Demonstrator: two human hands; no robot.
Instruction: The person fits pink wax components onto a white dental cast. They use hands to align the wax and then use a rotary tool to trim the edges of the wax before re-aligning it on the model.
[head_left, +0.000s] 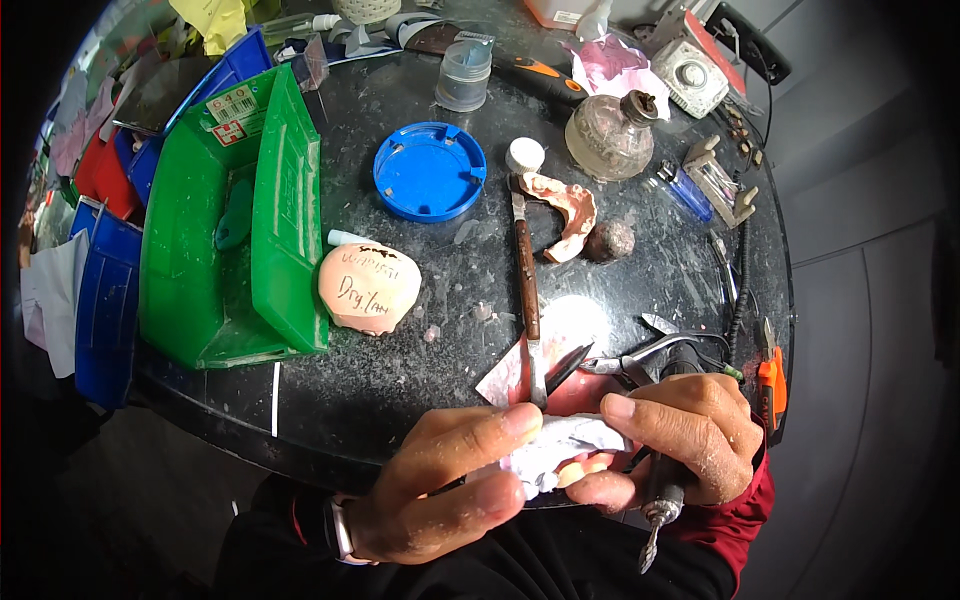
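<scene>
Rough white piece (pixel 578 436), pinched at both ends beside the table's (pixel 450 330) near edge.
The left hand (pixel 440 490) grips its left end between thumb and fingers; a loose pinch could drop the piece off the edge. On the right, the right hand (pixel 690 435) pinches the other end while also holding a handpiece (pixel 665 488); its exposed burr (pixel 649 553) might snag the dark clothing (pixel 540 560) if the wrist dips.

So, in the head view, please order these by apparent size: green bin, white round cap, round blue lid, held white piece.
1. Green bin
2. Round blue lid and held white piece: order unsure; fingers partly cover the latter
3. White round cap
</scene>
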